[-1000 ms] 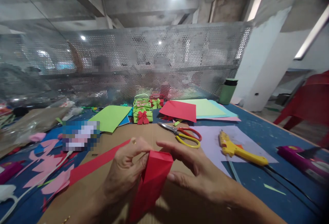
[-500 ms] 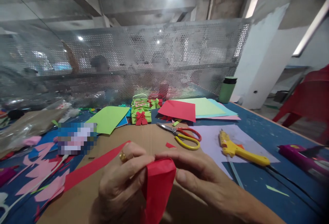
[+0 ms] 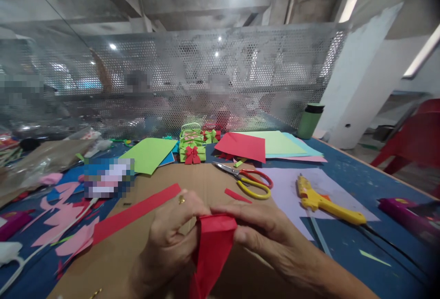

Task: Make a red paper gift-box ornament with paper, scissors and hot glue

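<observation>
A folded piece of red paper [image 3: 216, 248] is between my two hands, its top edge bent over and its lower end hanging toward me. My left hand [image 3: 175, 235], with a ring on one finger, pinches the paper's left side. On the right, my right hand [image 3: 268, 232] grips the top right corner between thumb and fingers. Beneath both hands lies a cardboard sheet [image 3: 144, 258]. A long red paper strip [image 3: 137, 214] rests on it beside my left hand, and a small red strip [image 3: 238, 195] lies just beyond my fingers. Scissors [image 3: 245, 180] with red and yellow handles lie past that.
A yellow glue gun [image 3: 326, 203] sits on lilac paper [image 3: 354, 193] at right, near a purple glue gun [image 3: 405, 214]. Small green paper bags [image 3: 192, 145] and coloured sheets [image 3: 285, 143] stand at the back. Pink scraps [image 3: 62, 216] and a white cable [image 3: 62, 232] are left.
The paper's folded top edge looks flatter and sharper now. My left hand has shifted slightly right and tilted, while both hands keep their hold. The camera view has shifted a little.
</observation>
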`<state>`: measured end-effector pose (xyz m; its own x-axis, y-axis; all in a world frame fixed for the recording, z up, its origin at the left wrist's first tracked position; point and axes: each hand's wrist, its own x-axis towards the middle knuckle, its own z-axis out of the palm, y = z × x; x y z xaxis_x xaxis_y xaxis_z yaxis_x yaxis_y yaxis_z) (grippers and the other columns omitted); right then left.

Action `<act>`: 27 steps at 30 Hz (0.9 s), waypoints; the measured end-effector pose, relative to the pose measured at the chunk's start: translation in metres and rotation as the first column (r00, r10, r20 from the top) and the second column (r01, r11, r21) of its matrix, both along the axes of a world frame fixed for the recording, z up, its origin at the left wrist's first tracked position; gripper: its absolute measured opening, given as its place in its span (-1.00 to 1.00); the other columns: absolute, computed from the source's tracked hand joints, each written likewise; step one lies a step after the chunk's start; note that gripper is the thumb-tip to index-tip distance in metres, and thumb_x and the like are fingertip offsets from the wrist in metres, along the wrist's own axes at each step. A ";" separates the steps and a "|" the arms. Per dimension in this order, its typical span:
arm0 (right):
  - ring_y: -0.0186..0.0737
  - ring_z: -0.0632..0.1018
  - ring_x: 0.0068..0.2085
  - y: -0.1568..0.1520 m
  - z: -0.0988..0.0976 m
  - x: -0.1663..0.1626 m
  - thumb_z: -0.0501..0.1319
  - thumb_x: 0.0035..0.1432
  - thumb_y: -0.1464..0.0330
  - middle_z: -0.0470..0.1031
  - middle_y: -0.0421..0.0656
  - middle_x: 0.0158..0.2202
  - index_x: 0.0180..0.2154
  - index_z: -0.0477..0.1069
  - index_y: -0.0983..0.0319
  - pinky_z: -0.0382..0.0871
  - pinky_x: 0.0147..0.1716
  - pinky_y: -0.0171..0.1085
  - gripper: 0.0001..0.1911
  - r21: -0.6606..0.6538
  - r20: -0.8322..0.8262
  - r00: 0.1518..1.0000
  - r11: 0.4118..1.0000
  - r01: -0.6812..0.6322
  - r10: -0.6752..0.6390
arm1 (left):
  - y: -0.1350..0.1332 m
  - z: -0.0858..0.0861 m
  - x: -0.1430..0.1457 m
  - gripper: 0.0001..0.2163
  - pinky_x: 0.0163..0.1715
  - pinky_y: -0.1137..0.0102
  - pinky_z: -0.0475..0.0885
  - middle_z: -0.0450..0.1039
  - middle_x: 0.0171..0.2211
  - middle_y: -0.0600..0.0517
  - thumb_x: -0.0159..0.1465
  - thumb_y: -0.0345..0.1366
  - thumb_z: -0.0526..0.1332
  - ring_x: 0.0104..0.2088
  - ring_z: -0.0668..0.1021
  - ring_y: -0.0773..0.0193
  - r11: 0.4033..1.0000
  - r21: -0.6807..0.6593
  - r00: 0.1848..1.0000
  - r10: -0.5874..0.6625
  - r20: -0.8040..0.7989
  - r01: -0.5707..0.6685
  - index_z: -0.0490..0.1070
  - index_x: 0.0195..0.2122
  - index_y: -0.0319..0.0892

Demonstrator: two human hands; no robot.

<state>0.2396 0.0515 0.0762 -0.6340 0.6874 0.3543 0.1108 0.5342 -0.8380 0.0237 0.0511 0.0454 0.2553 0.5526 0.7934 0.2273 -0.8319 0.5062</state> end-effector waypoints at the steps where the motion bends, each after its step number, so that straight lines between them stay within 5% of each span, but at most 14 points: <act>1: -0.22 0.60 0.01 0.001 -0.001 0.000 0.17 0.36 0.20 0.53 -0.17 0.14 0.21 0.39 -0.04 0.47 -0.07 -0.33 -0.60 0.023 0.018 1.000 1.000 0.016 -0.016 | 0.000 0.000 0.000 -0.86 -0.40 0.37 0.29 0.42 -0.44 0.06 0.28 -0.54 0.23 -0.41 0.42 0.30 1.000 -0.016 1.000 0.001 0.008 0.000 0.45 -0.31 -0.15; 6: -0.20 0.58 0.04 0.004 -0.005 0.001 0.14 0.38 0.15 0.59 -0.17 0.05 0.20 0.39 -0.05 0.47 -0.07 -0.30 -0.60 0.112 0.077 0.995 0.993 0.047 -0.056 | 0.001 0.000 0.001 -0.88 -0.40 0.38 0.28 0.41 -0.46 0.08 0.26 -0.52 0.26 -0.42 0.42 0.31 0.998 -0.056 1.000 0.009 0.007 -0.008 0.45 -0.33 -0.15; 18: 0.09 0.48 0.19 0.008 -0.012 0.007 0.20 0.29 0.13 0.44 -0.18 0.21 0.18 0.42 -0.06 0.48 0.09 -0.05 -0.56 0.051 0.163 0.976 0.989 0.138 -0.144 | 0.004 0.002 0.006 -0.88 -0.35 0.34 0.27 0.44 -0.53 0.10 0.21 -0.46 0.29 -0.47 0.40 0.33 0.995 -0.030 0.994 0.101 0.031 -0.100 0.42 -0.45 -0.16; 27: 0.19 0.26 0.33 0.018 -0.051 0.014 0.16 0.27 0.03 0.27 -0.16 0.32 0.28 0.29 -0.03 0.26 0.22 0.13 -0.42 0.029 0.150 0.968 0.979 0.201 -0.203 | 0.004 0.010 0.007 -0.87 -0.33 0.32 0.25 0.43 -0.55 0.09 0.17 -0.44 0.26 -0.50 0.39 0.33 0.973 -0.110 0.979 0.204 0.018 -0.201 0.40 -0.51 -0.17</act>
